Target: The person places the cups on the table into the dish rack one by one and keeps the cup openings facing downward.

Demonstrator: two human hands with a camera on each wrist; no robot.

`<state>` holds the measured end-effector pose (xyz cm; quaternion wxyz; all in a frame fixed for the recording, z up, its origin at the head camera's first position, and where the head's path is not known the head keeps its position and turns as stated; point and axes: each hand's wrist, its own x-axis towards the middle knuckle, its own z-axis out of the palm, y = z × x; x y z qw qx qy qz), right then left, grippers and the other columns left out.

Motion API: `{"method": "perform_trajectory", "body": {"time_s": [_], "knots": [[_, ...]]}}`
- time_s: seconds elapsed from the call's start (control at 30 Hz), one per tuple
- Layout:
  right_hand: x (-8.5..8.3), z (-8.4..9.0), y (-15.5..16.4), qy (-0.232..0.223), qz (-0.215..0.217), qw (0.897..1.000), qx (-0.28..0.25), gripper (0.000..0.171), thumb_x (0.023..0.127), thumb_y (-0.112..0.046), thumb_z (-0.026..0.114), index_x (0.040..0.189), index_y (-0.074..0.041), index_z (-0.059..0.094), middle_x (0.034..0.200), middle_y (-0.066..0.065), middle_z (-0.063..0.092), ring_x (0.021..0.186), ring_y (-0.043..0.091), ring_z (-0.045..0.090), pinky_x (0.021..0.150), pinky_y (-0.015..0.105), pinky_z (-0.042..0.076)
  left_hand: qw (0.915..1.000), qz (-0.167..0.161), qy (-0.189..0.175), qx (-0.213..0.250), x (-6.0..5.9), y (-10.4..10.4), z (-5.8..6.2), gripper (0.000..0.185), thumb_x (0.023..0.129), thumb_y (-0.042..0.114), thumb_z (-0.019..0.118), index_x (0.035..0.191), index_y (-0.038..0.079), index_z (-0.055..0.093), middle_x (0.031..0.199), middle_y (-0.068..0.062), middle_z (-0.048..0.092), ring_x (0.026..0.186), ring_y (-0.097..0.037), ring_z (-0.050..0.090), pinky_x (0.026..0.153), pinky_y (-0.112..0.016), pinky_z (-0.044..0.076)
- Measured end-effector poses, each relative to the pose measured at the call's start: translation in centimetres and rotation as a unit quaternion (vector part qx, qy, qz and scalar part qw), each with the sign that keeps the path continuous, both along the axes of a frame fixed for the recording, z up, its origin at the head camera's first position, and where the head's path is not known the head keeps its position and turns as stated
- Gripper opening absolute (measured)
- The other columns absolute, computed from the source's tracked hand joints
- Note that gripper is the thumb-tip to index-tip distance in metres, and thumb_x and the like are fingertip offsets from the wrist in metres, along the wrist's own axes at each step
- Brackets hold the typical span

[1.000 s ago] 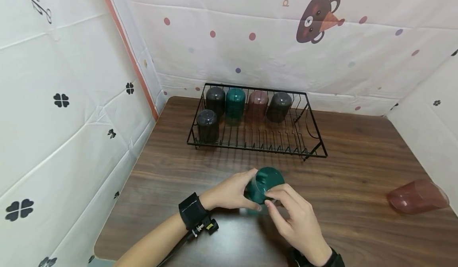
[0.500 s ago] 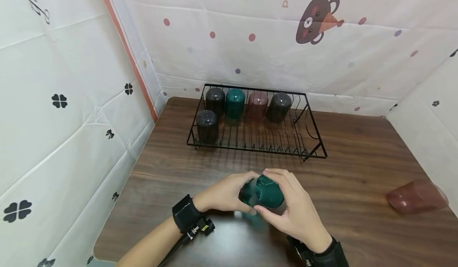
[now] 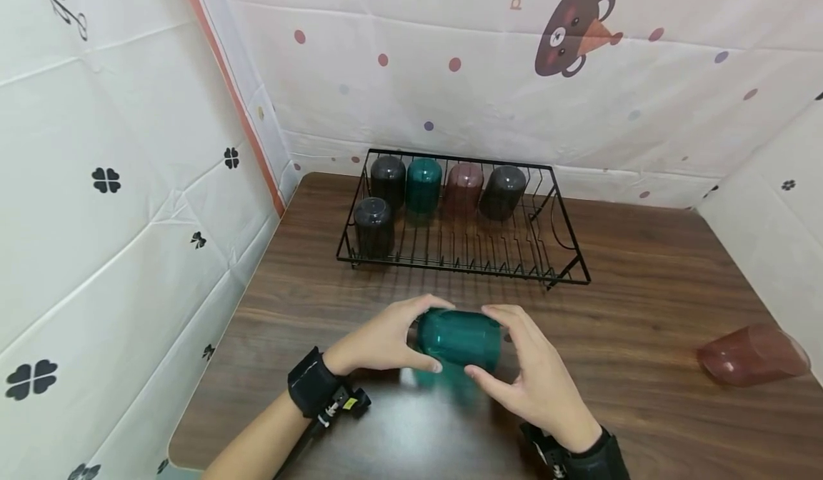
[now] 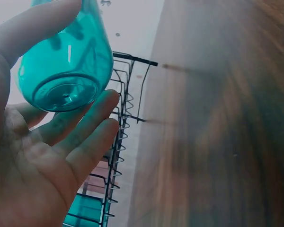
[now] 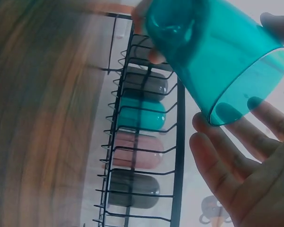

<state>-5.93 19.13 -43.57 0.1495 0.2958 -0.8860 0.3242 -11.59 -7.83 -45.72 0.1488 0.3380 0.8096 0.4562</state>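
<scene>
A dark wood-grain table (image 3: pixel 643 251) stands in a booth of white patterned sheeting, with a black wire rack (image 3: pixel 463 266) at its far side. Above the near middle of the table, clear of the surface, a teal cup (image 3: pixel 459 337) lies on its side between two hands. The left hand (image 3: pixel 379 341) cups the closed base end, thumb over the top and fingers curled beneath; the right hand (image 3: pixel 530 376) grips the open-mouth end, fingers curved around the rim. In the wrist views several fingers look only loosely applied to the smooth plastic, so the hold appears light. Risk: the cup is slick and tapered, and a slackened finger on either side could let it slide out, drop to the table and roll. A second risk lies at the rack: five cups already stand upside down there, two dark cups (image 3: pixel 381 201) at the left, then a teal one (image 3: pixel 424 183), a pink one (image 3: pixel 464 187) and a dark one (image 3: pixel 502 191); a careless approach could knock them or catch the wire rim. Well apart at the right edge, a pink cup (image 3: pixel 752 353) lies on its side, free to roll.
</scene>
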Motion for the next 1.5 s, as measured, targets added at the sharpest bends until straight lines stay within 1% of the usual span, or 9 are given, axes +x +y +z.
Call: {"method": "perform_trajectory", "body": {"time_s": [0.17, 0.23, 0.37, 0.57, 0.77, 0.83, 1.1, 1.27, 1.5], "knots": [[0.1, -0.2, 0.1, -0.007, -0.007, 1.000, -0.001, 0.087, 0.077, -0.029, 0.090, 0.150, -0.018, 0.044, 0.140, 0.001, 0.053, 0.110, 0.010, 0.057, 0.080, 0.034, 0.055, 1.0000, 0.004, 0.001, 0.008, -0.2, -0.3, 0.5, 0.084, 0.080, 0.039, 0.087, 0.151, 0.028, 0.043, 0.142, 0.008, 0.055, 0.120, -0.013, 0.059, 0.094, -0.030, 0.054], [0.1, -0.3, 0.1, -0.009, -0.006, 1.000, 0.000, 0.086, 0.077, -0.029, 0.090, 0.149, -0.016, 0.044, 0.140, 0.002, 0.053, 0.111, 0.010, 0.057, 0.079, 0.035, 0.056, 0.9999, 0.004, 0.006, 0.010, -0.3, -0.5, 0.7, 0.084, 0.080, 0.039, 0.087, 0.151, 0.028, 0.043, 0.142, 0.008, 0.055, 0.120, -0.013, 0.058, 0.094, -0.031, 0.054], [0.1, -0.4, 0.1, -0.016, -0.005, 1.000, -0.002, 0.084, 0.078, -0.029, 0.090, 0.147, -0.012, 0.046, 0.140, 0.002, 0.052, 0.112, 0.010, 0.058, 0.079, 0.036, 0.058, 0.9998, 0.005, 0.014, 0.012, -0.3, -0.6, 1.0, 0.083, 0.080, 0.039, 0.088, 0.150, 0.034, 0.043, 0.142, 0.010, 0.056, 0.121, -0.013, 0.058, 0.095, -0.033, 0.053], [0.0, -0.7, 0.1, -0.026, 0.000, 1.000, -0.012, 0.084, 0.078, -0.029, 0.090, 0.146, -0.009, 0.046, 0.140, 0.001, 0.052, 0.111, 0.010, 0.058, 0.080, 0.035, 0.059, 0.9996, 0.004, 0.019, 0.022, -0.2, -0.8, 1.5, 0.082, 0.080, 0.037, 0.088, 0.149, 0.031, 0.045, 0.141, 0.013, 0.056, 0.124, -0.014, 0.057, 0.098, -0.035, 0.053], [-0.1, -1.2, 0.1, -0.035, -0.004, 0.999, -0.009, 0.085, 0.078, -0.032, 0.090, 0.148, -0.016, 0.044, 0.140, 0.001, 0.052, 0.115, 0.011, 0.059, 0.083, 0.041, 0.059, 0.9995, 0.014, 0.019, 0.021, -0.2, -0.9, 2.0, 0.079, 0.080, 0.040, 0.087, 0.146, 0.044, 0.044, 0.142, 0.015, 0.054, 0.123, -0.017, 0.057, 0.095, -0.038, 0.055], [-0.1, -1.5, 0.1, -0.034, -0.006, 0.999, -0.009, 0.085, 0.078, -0.033, 0.090, 0.147, -0.017, 0.044, 0.139, 0.001, 0.053, 0.114, 0.011, 0.059, 0.082, 0.041, 0.059, 0.9994, 0.013, 0.021, 0.023, -0.2, -0.9, 2.2, 0.079, 0.080, 0.041, 0.087, 0.146, 0.045, 0.044, 0.143, 0.014, 0.053, 0.122, -0.017, 0.057, 0.094, -0.038, 0.055], [-0.6, -2.2, -0.6, -0.029, -0.007, 1.000, -0.006, 0.081, 0.078, -0.038, 0.089, 0.143, -0.013, 0.046, 0.133, -0.001, 0.056, 0.111, 0.012, 0.063, 0.083, 0.037, 0.059, 0.9985, 0.008, 0.038, 0.040, -0.3, -0.8, 2.9, 0.078, 0.081, 0.036, 0.087, 0.147, 0.039, 0.046, 0.143, 0.011, 0.051, 0.123, -0.012, 0.058, 0.095, -0.037, 0.055], [-0.8, -2.4, -1.1, -0.028, -0.017, 0.999, -0.003, 0.082, 0.076, -0.040, 0.090, 0.141, -0.014, 0.048, 0.130, -0.001, 0.059, 0.110, 0.012, 0.062, 0.085, 0.042, 0.059, 0.9969, 0.010, 0.052, 0.058, -0.1, -0.3, 3.2, 0.077, 0.082, 0.036, 0.087, 0.148, 0.037, 0.046, 0.146, 0.010, 0.051, 0.125, -0.012, 0.057, 0.095, -0.037, 0.056], [-0.8, -3.2, -1.4, -0.039, -0.026, 0.999, -0.011, 0.081, 0.075, -0.036, 0.092, 0.139, -0.013, 0.048, 0.127, -0.002, 0.061, 0.109, 0.012, 0.063, 0.084, 0.044, 0.058, 0.9937, 0.018, 0.094, 0.058, 0.1, 1.0, 3.2, 0.075, 0.081, 0.042, 0.086, 0.146, 0.038, 0.049, 0.144, 0.012, 0.051, 0.125, -0.010, 0.055, 0.094, -0.033, 0.055]]}}
